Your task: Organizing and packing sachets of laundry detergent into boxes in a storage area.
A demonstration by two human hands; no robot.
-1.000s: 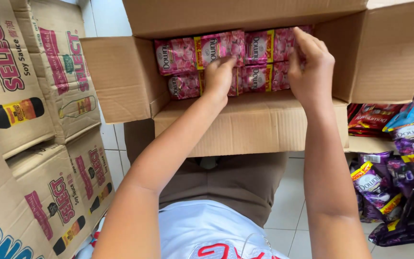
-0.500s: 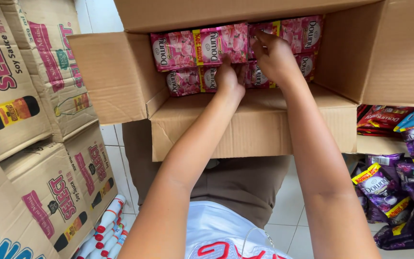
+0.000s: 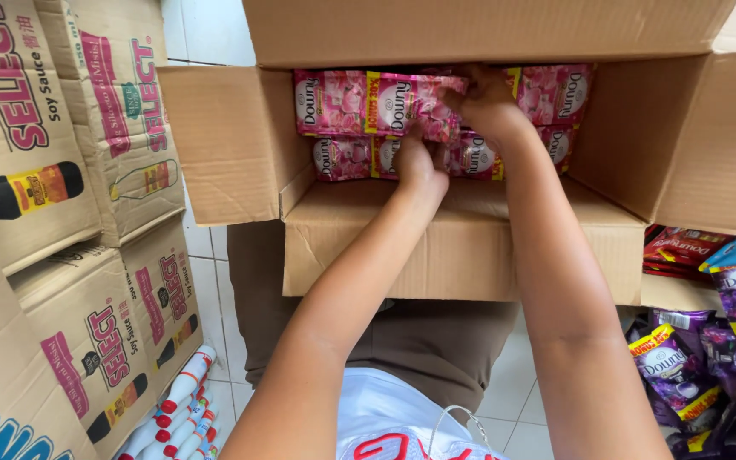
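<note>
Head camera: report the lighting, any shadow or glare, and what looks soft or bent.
Head view: even, soft daylight, no harsh glare; the pink sachets carry a mild sheen; shadow sits inside the open cardboard box around the left hand and right hand; the hands look slightly soft; wide-angle lens bows the flattened cartons at the left edge.

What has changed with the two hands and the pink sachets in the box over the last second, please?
The right hand moved leftward from the box's right side to the middle of the upper row and now pinches a pink sachet pack there, pulling it up. The left hand slid slightly right along the lower row. The cardboard box, its open flaps and the other sachets stayed as they were.
</note>
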